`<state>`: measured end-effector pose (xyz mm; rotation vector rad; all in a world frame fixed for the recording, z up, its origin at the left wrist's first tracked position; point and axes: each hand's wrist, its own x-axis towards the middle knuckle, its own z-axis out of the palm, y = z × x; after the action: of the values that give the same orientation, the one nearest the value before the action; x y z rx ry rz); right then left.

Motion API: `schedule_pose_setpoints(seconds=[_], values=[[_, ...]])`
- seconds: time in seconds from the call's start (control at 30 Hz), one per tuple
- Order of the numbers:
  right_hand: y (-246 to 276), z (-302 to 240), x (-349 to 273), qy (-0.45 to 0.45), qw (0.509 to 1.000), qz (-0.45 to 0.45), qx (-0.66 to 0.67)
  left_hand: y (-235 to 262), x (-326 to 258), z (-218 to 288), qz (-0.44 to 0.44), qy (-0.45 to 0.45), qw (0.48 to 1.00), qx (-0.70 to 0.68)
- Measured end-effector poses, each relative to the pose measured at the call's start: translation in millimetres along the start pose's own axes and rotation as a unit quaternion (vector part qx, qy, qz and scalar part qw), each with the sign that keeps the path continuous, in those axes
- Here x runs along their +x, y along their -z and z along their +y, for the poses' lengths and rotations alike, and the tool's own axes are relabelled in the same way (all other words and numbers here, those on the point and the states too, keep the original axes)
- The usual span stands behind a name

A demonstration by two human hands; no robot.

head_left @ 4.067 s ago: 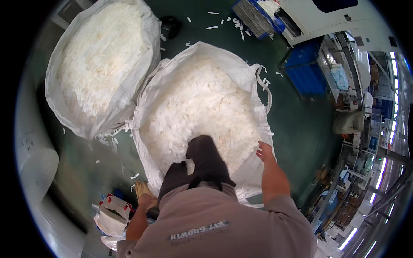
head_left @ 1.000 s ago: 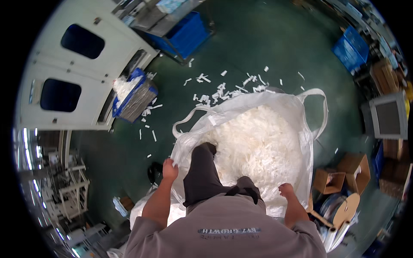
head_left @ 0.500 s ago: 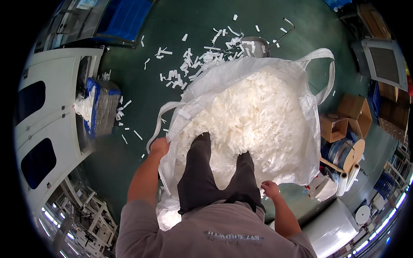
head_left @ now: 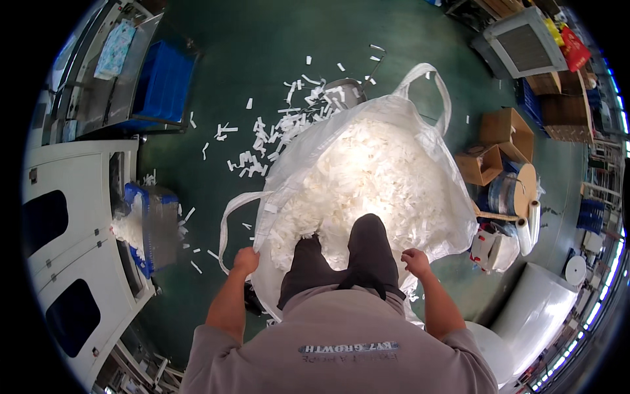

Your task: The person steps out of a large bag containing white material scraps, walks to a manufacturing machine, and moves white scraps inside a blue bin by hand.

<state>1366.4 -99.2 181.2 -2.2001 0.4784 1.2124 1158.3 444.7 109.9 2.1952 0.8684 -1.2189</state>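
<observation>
I stand with both legs in a large white woven bulk bag [head_left: 459,210] filled with white strip-like scraps [head_left: 367,157]. My left hand [head_left: 246,261] is closed on the bag's left rim, below a strap loop [head_left: 226,226]. My right hand [head_left: 415,261] hangs beside my right thigh, over the bag's near right edge. Its fingers are loosely bent and apart, with nothing seen in them. My right knee [head_left: 369,230] is raised, and my left lower leg is sunk in the scraps, its foot hidden.
Loose white strips [head_left: 289,131] litter the green floor beyond the bag, near a metal pan with a handle [head_left: 348,92]. Left are a white machine [head_left: 72,217] and a blue crate [head_left: 154,226]. Right stand cardboard boxes [head_left: 508,134], a spool [head_left: 522,190] and a large white roll [head_left: 538,308].
My right knee has risen, and my body has moved forward over the bag. My right hand has lifted slightly and its fingers have loosened. My left hand keeps its hold on the rim.
</observation>
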Motion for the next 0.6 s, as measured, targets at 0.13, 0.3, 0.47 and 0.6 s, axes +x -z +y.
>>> schedule_pose_setpoints(seconds=[0.13, 0.3, 0.47, 0.6], values=[[-4.9, 27.9, -14.5, -0.010, 0.998, -0.010, -0.056, 3.7, 7.0, -13.9, 0.010, 0.010, 1.000, 0.009], [-18.9, 59.6, -29.4, 0.005, 0.995, 0.050, 0.091, -2.0, -0.7, -15.0, 0.048, -0.032, 0.998, 0.025], [-45.0, 121.4, -55.8, -0.050, 0.989, 0.055, 0.130, -1.0, -2.5, -20.0, 0.033, -0.076, 0.992, 0.091], [-75.3, 181.3, -89.4, -0.052, 0.989, 0.069, 0.120, -9.0, -10.9, -43.9, 0.022, -0.032, 0.981, 0.191]])
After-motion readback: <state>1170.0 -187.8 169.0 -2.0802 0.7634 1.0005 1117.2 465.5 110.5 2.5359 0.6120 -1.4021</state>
